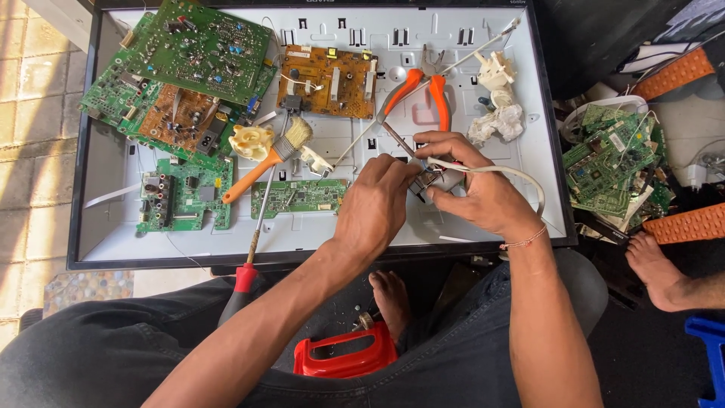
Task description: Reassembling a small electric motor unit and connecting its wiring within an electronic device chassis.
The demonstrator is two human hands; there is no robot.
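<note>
Hands meet above the lower right part of a white panel (483, 30), which lies flat like a tabletop in front of the person. The left hand (375, 204) is closed, its fingertips pinching a small metal part (427, 179) from the left side. The right hand (477, 189) pinches the same part from the right and holds also the end of a white cable (521, 175), which bends in a loop behind this hand. The part is probably a connector or clip, but the fingers cover most of it, so its shape is hard to tell. It looks light, stiff and a little fragile; the safe place to hold is the body, not the thin pins. The cable is soft and bends easily.

Near the hands lie orange pliers (419, 87), a brush (276, 155) with orange handle, a screwdriver (253, 249) with red grip and several green circuit boards (192, 49). A bare foot (657, 268) of another person shows at the right edge. A red object (343, 355) between the knees is partly hidden.
</note>
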